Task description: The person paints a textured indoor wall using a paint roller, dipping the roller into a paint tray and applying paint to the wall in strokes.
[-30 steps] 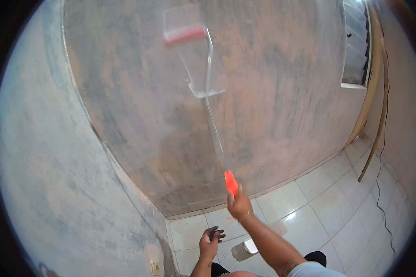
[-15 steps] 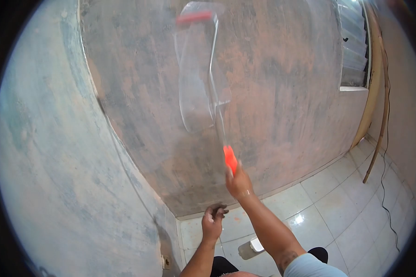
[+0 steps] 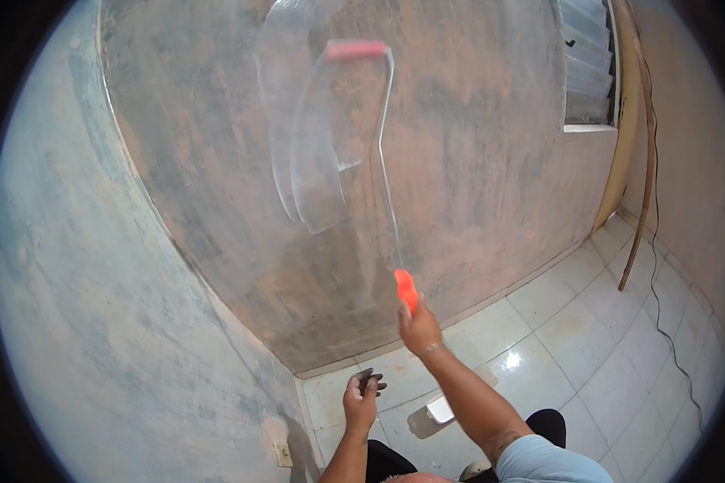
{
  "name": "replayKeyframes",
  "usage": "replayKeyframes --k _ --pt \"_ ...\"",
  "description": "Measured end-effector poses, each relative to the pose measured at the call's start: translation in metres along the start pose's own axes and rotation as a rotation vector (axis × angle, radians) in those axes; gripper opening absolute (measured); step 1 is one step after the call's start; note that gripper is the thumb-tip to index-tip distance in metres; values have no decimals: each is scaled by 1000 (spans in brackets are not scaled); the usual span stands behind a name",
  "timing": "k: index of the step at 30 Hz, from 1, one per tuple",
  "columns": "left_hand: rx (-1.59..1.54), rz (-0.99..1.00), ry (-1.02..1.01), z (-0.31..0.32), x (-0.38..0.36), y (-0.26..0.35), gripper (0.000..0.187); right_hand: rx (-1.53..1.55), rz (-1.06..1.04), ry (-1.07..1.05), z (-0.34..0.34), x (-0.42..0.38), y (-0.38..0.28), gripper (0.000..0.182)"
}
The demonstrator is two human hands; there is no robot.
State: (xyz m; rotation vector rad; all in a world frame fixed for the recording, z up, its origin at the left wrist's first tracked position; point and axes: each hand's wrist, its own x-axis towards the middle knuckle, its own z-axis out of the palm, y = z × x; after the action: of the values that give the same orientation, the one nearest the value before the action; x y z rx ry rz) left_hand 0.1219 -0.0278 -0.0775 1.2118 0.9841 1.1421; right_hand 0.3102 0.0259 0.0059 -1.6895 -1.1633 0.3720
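Observation:
My right hand (image 3: 419, 324) is wrapped round the orange handle (image 3: 406, 291) of a paint roller. The roller's long bent metal rod (image 3: 385, 161) runs up to a pink roller sleeve (image 3: 358, 51) at the upper wall. Left of the rod, a whitish wet patch (image 3: 314, 177) with curved edges shows on the grey and brownish wall (image 3: 475, 193). My left hand (image 3: 362, 394) is held low near the foot of the wall, its darkened fingers apart and curled a little, with nothing in them.
A white container (image 3: 441, 409) stands on the tiled floor (image 3: 536, 366) between my arms. A louvred window (image 3: 590, 64), a leaning wooden pole (image 3: 646, 161) and a dark cable (image 3: 660, 318) are on the right. A socket (image 3: 283, 455) sits low on the left wall.
The view has shifted, so the wall and floor appear further left. The roller has moved right relative to the wet patch, and its sleeve is slightly lower in view.

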Motion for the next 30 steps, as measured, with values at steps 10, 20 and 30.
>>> replayKeyframes --k 10,20,30 --pt "90 -28 -42 -1 -16 -7 28 -120 86 -132 -21 -71 47 46" --pt "99 -21 -1 -5 -27 -13 28 -162 339 -247 -23 -159 161 45" --pt "114 -21 -23 10 -33 13 27 -53 -10 -2 -89 -3 -29 56"
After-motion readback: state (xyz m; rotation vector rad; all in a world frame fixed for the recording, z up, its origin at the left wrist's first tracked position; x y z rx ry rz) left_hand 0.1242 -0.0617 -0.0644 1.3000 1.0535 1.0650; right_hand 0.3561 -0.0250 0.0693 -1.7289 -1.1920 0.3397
